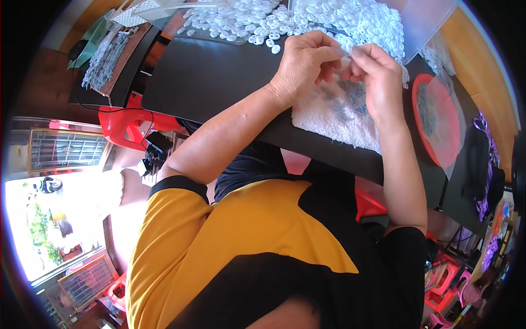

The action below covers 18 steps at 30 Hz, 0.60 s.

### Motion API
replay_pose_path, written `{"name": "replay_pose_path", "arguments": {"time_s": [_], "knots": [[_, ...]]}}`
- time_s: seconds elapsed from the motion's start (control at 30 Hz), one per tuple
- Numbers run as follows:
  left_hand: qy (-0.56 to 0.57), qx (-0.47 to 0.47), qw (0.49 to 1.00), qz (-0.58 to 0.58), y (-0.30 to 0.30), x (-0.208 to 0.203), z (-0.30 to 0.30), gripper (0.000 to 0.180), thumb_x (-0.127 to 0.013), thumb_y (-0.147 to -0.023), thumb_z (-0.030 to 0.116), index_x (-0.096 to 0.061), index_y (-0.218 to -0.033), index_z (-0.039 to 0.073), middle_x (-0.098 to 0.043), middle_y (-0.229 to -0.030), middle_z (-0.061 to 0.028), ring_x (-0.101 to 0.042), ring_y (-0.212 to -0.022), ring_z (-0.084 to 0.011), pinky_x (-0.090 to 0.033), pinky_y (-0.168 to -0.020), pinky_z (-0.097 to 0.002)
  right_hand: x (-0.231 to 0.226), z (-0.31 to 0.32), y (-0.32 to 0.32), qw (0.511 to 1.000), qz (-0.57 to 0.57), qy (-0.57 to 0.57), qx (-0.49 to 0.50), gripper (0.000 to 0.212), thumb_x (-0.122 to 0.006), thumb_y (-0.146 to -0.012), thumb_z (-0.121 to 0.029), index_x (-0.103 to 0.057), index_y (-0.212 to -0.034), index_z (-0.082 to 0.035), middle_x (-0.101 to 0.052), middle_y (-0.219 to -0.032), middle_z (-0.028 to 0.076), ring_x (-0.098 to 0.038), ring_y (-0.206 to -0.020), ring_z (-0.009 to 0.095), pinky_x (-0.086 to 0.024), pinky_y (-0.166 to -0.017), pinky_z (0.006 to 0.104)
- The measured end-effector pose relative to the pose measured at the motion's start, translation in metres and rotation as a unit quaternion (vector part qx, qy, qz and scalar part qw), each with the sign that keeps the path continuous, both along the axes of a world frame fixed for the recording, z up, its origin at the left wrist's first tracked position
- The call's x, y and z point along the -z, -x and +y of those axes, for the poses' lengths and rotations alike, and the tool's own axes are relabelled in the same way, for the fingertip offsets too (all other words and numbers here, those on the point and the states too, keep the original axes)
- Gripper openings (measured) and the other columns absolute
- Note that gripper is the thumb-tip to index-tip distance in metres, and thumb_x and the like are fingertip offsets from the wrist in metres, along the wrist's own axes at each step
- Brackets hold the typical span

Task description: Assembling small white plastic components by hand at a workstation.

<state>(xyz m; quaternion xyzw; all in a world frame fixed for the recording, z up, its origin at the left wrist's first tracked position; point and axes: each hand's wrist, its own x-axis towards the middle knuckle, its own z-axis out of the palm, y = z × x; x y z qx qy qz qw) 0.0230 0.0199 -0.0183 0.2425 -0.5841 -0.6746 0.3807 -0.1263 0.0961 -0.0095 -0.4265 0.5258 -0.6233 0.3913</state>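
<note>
Fingers of both hands meet over a white towel (334, 123) on the dark table (208, 82). The left hand (304, 63) and right hand (378, 77) pinch something small between their tips, probably one of the white plastic rings (307, 19) heaped just beyond (too small to tell). Dark little parts lie on the towel, likely so they don't roll. A red dish (438, 118) sits to the right, within reach.

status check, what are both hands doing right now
Left hand and right hand pinched together on a small white ring. Over white towel. Ring pile behind, nothing blocking.
</note>
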Motion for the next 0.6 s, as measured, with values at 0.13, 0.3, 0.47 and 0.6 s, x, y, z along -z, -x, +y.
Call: {"name": "replay_pose_path", "arguments": {"time_s": [0.13,0.3,0.47,0.6], "knots": [[0.008,0.006,1.000,-0.013,-0.001,0.004,-0.004,0.014,-0.062,-0.088,0.013,-0.062,-0.088,-0.001,-0.063,-0.070,-0.0064,-0.057,-0.053,-0.0101,-0.041,-0.045,-0.0231,-0.004,0.001,0.004,0.998,0.055,-0.019,-0.019,0.016,-0.065,-0.088,-0.018,-0.067,-0.088,-0.002,-0.055,-0.070,-0.001,-0.056,-0.066,0.010,-0.048,-0.064,0.0262],[0.021,-0.018,0.999,-0.023,0.002,0.000,0.002,0.015,-0.062,-0.088,0.014,-0.062,-0.089,-0.001,-0.064,-0.070,-0.0054,-0.057,-0.053,-0.0094,-0.041,-0.045,-0.0225,-0.011,0.003,-0.003,0.997,0.067,-0.014,0.022,0.016,-0.065,-0.089,-0.017,-0.067,-0.089,-0.002,-0.059,-0.075,0.000,-0.053,-0.068,0.009,-0.047,-0.065,0.0249],[0.030,0.000,0.999,-0.027,-0.001,0.000,-0.001,0.017,-0.063,-0.087,0.016,-0.063,-0.090,-0.001,-0.063,-0.068,-0.0052,-0.057,-0.052,-0.0090,-0.041,-0.044,-0.0227,-0.005,0.003,-0.001,0.996,0.089,-0.024,0.013,0.016,-0.065,-0.089,-0.017,-0.067,-0.091,-0.001,-0.062,-0.078,0.001,-0.055,-0.069,0.009,-0.047,-0.067,0.0241],[0.034,0.006,0.999,-0.035,-0.003,-0.001,0.000,0.018,-0.062,-0.087,0.016,-0.064,-0.091,-0.002,-0.063,-0.067,-0.0048,-0.057,-0.053,-0.0087,-0.042,-0.045,-0.0226,-0.013,0.004,-0.008,0.994,0.101,-0.026,0.019,0.018,-0.065,-0.090,-0.019,-0.067,-0.093,-0.001,-0.064,-0.081,0.003,-0.058,-0.071,0.009,-0.048,-0.068,0.0244]]}}
